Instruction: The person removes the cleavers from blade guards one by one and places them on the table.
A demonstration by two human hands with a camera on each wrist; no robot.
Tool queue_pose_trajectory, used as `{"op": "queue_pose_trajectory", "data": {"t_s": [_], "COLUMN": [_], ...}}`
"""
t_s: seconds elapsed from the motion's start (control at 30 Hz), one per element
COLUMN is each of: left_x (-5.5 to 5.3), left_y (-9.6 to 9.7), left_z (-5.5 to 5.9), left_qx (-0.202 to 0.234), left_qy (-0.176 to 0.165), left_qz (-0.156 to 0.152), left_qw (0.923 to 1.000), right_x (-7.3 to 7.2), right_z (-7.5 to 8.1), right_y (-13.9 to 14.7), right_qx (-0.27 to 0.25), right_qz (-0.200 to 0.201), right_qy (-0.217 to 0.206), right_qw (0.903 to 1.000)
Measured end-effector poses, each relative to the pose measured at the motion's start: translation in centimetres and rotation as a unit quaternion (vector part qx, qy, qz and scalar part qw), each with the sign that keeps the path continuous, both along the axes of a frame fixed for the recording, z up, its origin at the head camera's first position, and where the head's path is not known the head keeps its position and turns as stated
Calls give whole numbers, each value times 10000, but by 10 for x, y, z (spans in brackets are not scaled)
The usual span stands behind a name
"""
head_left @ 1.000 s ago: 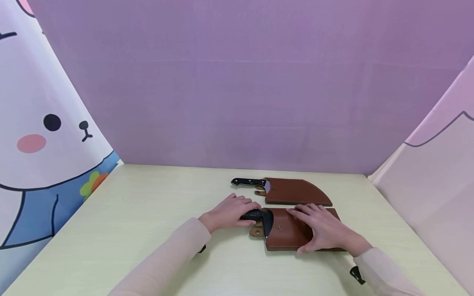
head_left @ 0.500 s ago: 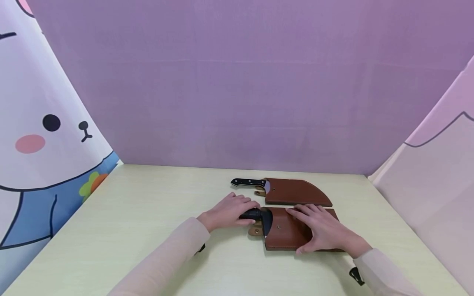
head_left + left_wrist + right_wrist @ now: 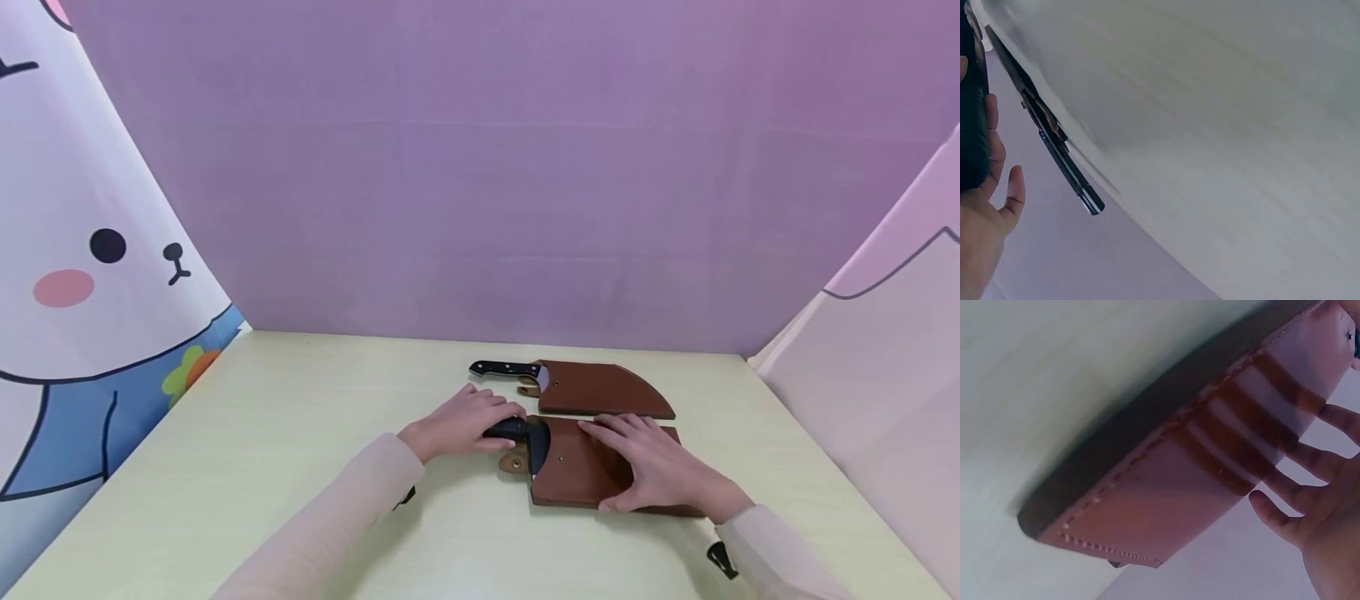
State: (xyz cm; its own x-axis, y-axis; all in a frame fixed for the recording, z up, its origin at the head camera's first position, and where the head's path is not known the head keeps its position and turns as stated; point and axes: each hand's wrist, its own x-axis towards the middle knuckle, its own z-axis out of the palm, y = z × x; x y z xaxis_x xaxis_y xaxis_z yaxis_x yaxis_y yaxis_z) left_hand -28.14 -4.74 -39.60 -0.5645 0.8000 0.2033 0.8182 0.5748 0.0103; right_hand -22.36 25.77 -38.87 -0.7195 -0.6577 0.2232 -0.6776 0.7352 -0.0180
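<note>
- Left hand (image 3: 461,422): grip curled round a black knife handle (image 3: 512,429).
- Right hand (image 3: 651,461): grip spread, resting on that knife's wide brown leather sheath (image 3: 573,479), on the pale wood-grain table (image 3: 337,375).
- If the right hand presses too lightly, pulling could drag the sheath against the brown-sheathed, black-handled cleaver (image 3: 603,390) just beyond.

The person's left arm (image 3: 330,518) and right arm (image 3: 776,550), both in pale long sleeves, slant forward from the lower edge of the head view, drawing closer toward the hands. The left hand (image 3: 467,421) is curled in a grip, knuckles uppermost, its wrist (image 3: 417,442) bare; the left wrist view shows one finger (image 3: 1016,184) standing away from the others. The right hand (image 3: 656,465) lies palm down, fingers (image 3: 1288,489) extended and spread, thumb (image 3: 621,502) held wide of them
</note>
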Motion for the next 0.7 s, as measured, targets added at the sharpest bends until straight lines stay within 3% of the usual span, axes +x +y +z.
{"op": "queue_pose_trajectory", "data": {"t_s": [0.37, 0.7], "left_x": [0, 0], "left_y": [-4, -5], "left_z": [5, 5], "left_qx": [41, 40], "left_qy": [-93, -98], "left_qz": [-2, -4], "left_qw": [9999, 9999], "right_x": [-1, -1], "right_z": [2, -3], "right_y": [-2, 0], "right_qx": [-55, -131], "right_qz": [11, 39], "right_qy": [-286, -204], "right_qw": [9996, 9997]}}
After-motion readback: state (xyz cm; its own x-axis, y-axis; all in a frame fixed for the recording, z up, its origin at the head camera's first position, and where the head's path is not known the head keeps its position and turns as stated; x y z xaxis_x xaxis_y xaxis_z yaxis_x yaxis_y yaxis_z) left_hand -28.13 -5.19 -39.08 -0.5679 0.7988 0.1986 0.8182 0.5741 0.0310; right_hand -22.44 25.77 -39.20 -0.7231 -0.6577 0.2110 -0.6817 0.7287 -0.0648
